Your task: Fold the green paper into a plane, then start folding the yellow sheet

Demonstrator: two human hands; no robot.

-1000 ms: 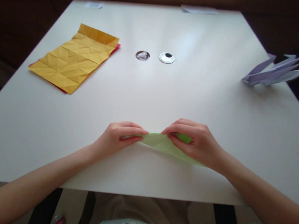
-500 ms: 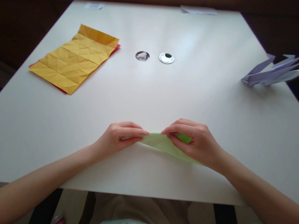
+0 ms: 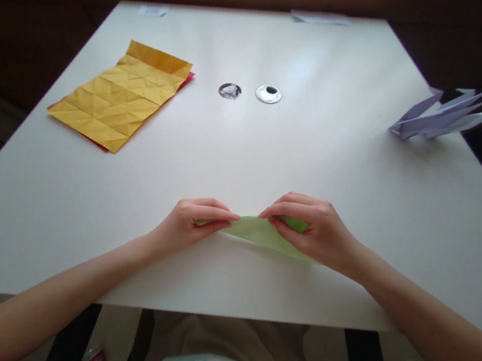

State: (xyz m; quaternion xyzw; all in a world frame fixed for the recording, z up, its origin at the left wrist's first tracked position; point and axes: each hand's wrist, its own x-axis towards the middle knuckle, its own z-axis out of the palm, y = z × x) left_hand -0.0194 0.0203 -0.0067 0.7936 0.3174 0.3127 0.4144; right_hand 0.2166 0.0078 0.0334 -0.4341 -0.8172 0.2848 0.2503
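1. Against a second ago, I see almost no change: the green paper (image 3: 256, 231) is at lower centre, between both hands.
2. My left hand (image 3: 189, 218) has thumb and fingers nearly together on its left end; my right hand (image 3: 312, 225) pinches its upper edge.
3. The right hand hides some of it.
4. At left, yellow paper (image 3: 119, 90) covers most of the red paper (image 3: 189, 78).

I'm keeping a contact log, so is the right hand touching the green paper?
Touching. The head view shows the right hand pinching the upper edge of the green paper between thumb and fingers.
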